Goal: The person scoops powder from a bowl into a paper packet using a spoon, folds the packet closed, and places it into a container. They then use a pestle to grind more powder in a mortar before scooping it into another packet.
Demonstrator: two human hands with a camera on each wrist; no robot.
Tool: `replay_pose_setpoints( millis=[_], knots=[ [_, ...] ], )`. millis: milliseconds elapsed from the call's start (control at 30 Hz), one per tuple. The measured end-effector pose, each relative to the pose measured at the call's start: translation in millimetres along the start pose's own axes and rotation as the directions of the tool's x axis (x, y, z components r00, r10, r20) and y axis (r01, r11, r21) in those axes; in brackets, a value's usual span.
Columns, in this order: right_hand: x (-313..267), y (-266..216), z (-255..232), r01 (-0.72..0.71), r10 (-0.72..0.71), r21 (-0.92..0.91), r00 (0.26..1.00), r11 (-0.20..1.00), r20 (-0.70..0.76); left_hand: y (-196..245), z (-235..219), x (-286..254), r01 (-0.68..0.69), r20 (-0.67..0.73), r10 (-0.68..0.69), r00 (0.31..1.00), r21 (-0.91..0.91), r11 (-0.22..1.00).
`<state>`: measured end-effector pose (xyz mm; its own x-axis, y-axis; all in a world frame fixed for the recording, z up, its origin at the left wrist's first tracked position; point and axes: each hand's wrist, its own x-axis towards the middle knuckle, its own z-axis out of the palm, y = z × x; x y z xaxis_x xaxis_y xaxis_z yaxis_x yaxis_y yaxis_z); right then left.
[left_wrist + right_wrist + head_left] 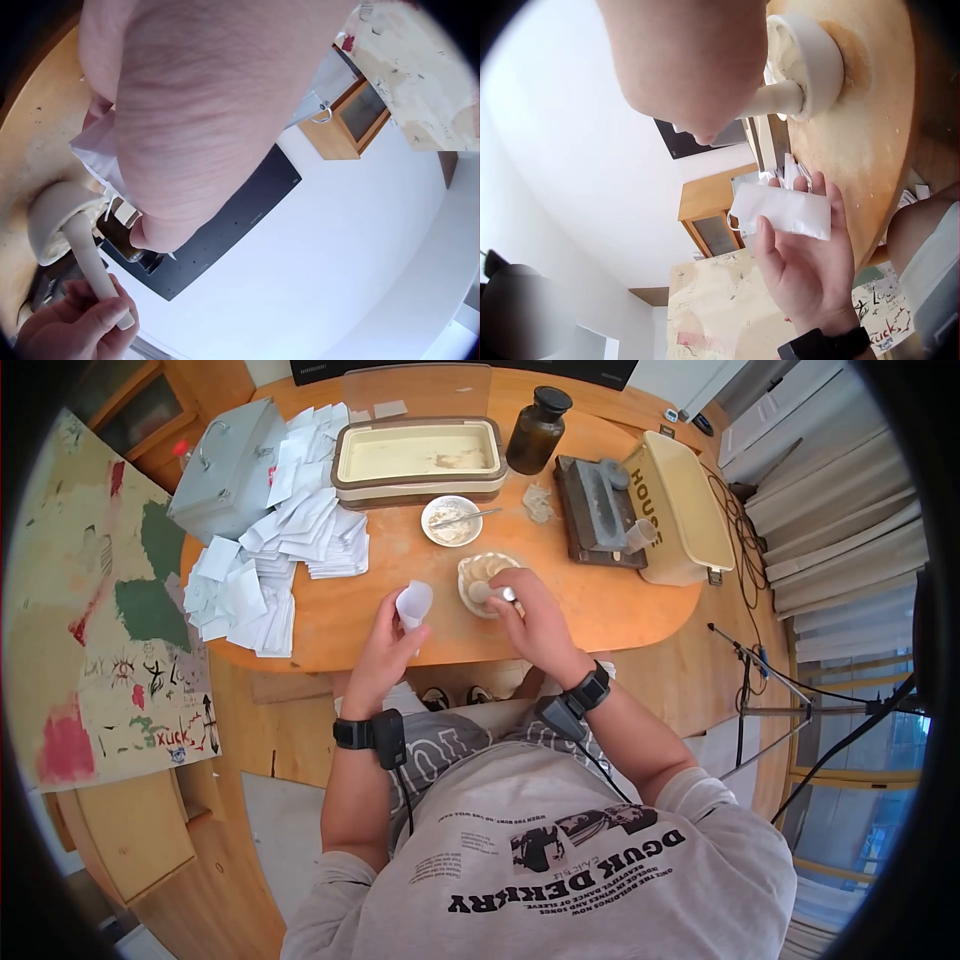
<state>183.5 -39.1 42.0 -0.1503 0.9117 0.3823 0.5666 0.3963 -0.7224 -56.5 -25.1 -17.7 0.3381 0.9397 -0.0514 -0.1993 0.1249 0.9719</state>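
At the near edge of the oval wooden surface (600, 610), the person's left hand (385, 645) holds a small white folded paper packet (414, 603) upright, its fingers curled round the lower part; the right wrist view shows the same packet lying across those fingers (821, 196) with the thumb closing on it. The right hand (535, 620) grips a white ceramic pestle (94, 262), fingers wrapped tightly round the handle, and the head of the pestle sits inside a small pale ceramic mortar (484, 582) that stands on the surface just in front of the hand. The packet and the mortar are near each other but apart.

Behind the mortar stands a small white bowl with a metal spoon (452, 520), and beyond it a long cream-coloured rectangular tray (418, 458). A heap of white folded paper slips (285, 535) covers the left part of the surface, next to a grey metal box (225, 465). A dark brown glass bottle (537, 430) stands to the right of the tray.
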Motion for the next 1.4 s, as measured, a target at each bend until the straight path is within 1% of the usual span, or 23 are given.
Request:
replay_pose_setpoints(
  millis=[33,100,167,233,300,400,467,533,600,633,667,733,767,833,967,1033,1067,1133,1233,1267,1333,1367,1400],
  knots=[
    [1.9,1.3,-1.2,-0.01,0.009,-0.036,1.0,0.999,-0.008,2.3,-0.3,-0.3,-0.002,-0.004,0.002,1.0,0.0,1.0],
    [-0.9,-4.3,-8.6,0.0,0.0,-0.024,1.0,1.0,-0.016,7.3,-0.2,-0.6,0.047,0.006,-0.047,0.999,-0.012,0.999],
    [-7.2,-8.4,-9.5,0.002,-0.002,-0.015,1.0,1.0,-0.025,4.3,-0.9,0.3,0.032,0.002,-0.032,0.999,-0.016,0.999],
    [-13.0,-7.9,-9.2,0.067,-0.068,-0.033,0.997,0.997,-0.023,2.9,0.9,1.7,0.019,0.007,-0.019,1.0,-0.02,1.0],
    [-10.5,-1.9,-7.5,0.055,-0.058,-0.054,0.998,0.997,-0.04,5.4,3.9,1.5,0.076,-0.011,-0.077,0.997,-0.026,0.997],
    [-6.6,0.8,-12.0,0.042,-0.047,-0.072,0.996,0.997,-0.071,7.6,3.1,1.3,0.095,-0.006,-0.095,0.995,-0.008,0.995],
    [-7.2,-0.4,-16.7,0.04,-0.045,-0.069,0.996,0.997,-0.077,6.7,0.9,-0.2,0.08,-0.004,-0.08,0.997,-0.02,0.997],
    [-10.3,-2.6,-21.2,-0.04,0.039,-0.033,0.999,0.999,-0.03,3.5,-1.1,0.3,0.063,0.002,-0.063,0.998,-0.034,0.997],
    [-9.6,1.1,-14.8,0.0,-0.001,-0.043,0.999,0.999,-0.033,-0.7,-0.6,2.0,0.004,-0.004,-0.004,1.0,-0.001,1.0],
    [-9.2,3.2,-13.9,0.038,-0.04,-0.054,0.998,0.998,-0.038,-1.4,0.2,2.7,0.003,0.0,-0.003,1.0,-0.002,1.0],
    [-7.1,3.6,-15.7,0.038,-0.041,-0.055,0.998,0.998,-0.04,-1.7,-0.4,2.5,0.023,0.002,-0.023,1.0,-0.003,1.0],
    [-0.3,3.6,-18.2,-0.026,0.024,-0.023,0.995,0.999,-0.099,-1.6,-1.9,0.9,0.047,-0.001,-0.047,0.999,-0.003,0.999],
    [3.9,4.5,-17.7,-0.026,0.024,-0.02,0.995,0.999,-0.098,-1.0,-2.4,0.5,0.052,0.01,-0.052,0.999,0.001,0.999],
    [13.4,7.1,-18.2,-0.087,0.09,0.025,0.987,0.996,-0.132,-0.4,-1.7,1.2,0.053,0.023,-0.053,0.998,0.005,0.999],
    [20.9,20.5,-14.5,-0.119,0.121,0.023,0.989,0.993,-0.08,-0.3,1.6,2.8,-0.023,0.018,0.023,1.0,0.04,0.999],
    [20.1,19.2,-15.9,-0.135,0.146,0.102,0.983,0.986,-0.111,-2.4,0.0,-1.8,-0.032,0.013,0.032,0.999,0.052,0.998],
    [20.0,17.6,-15.7,-0.136,0.147,0.101,0.983,0.986,-0.114,-3.6,0.2,-0.6,-0.033,0.012,0.032,0.999,0.065,0.997],
    [20.6,13.4,-17.2,-0.08,0.079,-0.022,0.997,0.997,-0.024,-2.9,1.9,5.1,-0.04,0.03,0.038,0.999,0.079,0.996],
    [14.8,3.9,-20.4,-0.098,0.098,-0.033,0.995,0.995,0.011,-4.2,0.1,2.0,-0.046,0.017,0.045,0.999,0.118,0.992],
    [11.9,5.5,-18.7,-0.099,0.1,-0.032,0.995,0.995,0.012,-5.8,-0.2,1.8,-0.04,0.014,0.039,0.999,0.105,0.994],
    [8.2,11.6,-17.2,0.017,-0.018,-0.036,0.999,0.999,-0.028,-6.1,1.1,4.9,-0.04,0.02,0.038,0.999,0.091,0.995],
    [7.8,11.8,-19.2,0.019,-0.02,-0.038,0.999,0.999,-0.028,-5.6,1.2,5.1,-0.042,0.022,0.04,0.999,0.095,0.995],
    [4.5,12.1,-21.6,-0.025,0.023,-0.034,0.998,0.999,-0.058,-6.4,1.2,2.7,-0.039,0.021,0.037,0.999,0.098,0.994]
  ],
)
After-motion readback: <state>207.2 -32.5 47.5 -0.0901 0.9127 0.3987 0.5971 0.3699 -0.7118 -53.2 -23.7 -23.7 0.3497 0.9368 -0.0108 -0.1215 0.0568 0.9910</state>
